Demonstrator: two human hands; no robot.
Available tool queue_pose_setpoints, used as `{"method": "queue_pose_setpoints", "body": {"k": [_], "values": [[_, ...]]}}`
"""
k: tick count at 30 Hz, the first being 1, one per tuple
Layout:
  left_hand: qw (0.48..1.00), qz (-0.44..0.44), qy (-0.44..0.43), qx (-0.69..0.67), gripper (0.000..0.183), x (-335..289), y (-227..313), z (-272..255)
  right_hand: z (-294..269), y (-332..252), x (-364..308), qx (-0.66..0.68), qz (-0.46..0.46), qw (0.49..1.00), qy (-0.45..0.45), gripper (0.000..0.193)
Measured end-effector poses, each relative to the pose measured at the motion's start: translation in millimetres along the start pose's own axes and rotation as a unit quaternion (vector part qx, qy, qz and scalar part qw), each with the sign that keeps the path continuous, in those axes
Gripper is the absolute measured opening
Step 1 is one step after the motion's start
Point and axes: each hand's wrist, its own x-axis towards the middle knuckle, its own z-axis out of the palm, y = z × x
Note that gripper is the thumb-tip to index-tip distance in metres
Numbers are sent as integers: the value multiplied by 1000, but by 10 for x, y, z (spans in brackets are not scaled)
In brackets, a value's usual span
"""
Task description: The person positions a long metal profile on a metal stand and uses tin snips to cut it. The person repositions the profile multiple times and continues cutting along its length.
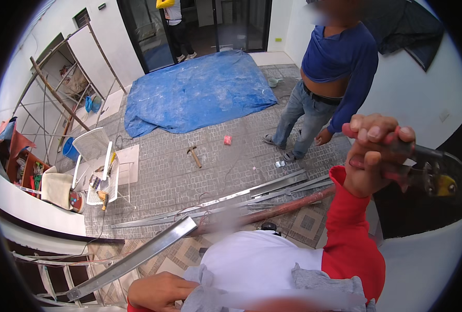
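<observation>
High on the right, my right hand (376,151) is closed around the red handles of a pair of snips (439,179) with a dark metal head. My left hand (161,291) is low in front of me, its fingers curled against grey cloth (202,291); whatever lies inside them is hidden. Just beyond that hand, a silver metal channel (137,255) slants across the view, apart from it as far as I can see. More long metal channels (231,197) lie on the paving beside a reddish pipe (272,213).
A person in a blue top (340,62) stands close by on the right; another person (174,26) is near the glass doors. A blue tarp (200,91) covers the far paving. A hammer (193,156), a white chair with tools (103,177) and a ladder (67,275) are around.
</observation>
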Motion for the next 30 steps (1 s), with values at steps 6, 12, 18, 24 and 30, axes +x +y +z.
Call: {"method": "queue_pose_setpoints", "body": {"k": [6, 12, 18, 24, 30], "values": [[978, 137, 33, -156, 52, 154, -437, 407, 115, 728, -1096, 35, 370, 925, 82, 40], [970, 136, 48, -195, 51, 290, -440, 434, 272, 916, -1595, 97, 486, 866, 70, 38], [966, 146, 58, -204, 50, 264, -374, 525, 350, 878, -1781, 98, 516, 850, 41, 39], [963, 161, 62, -209, 49, 230, -298, 653, 382, 792, -1819, 111, 515, 850, 27, 39], [959, 193, 72, -193, 48, 117, -116, 844, 312, 679, -1764, 90, 469, 879, 11, 40]]}}
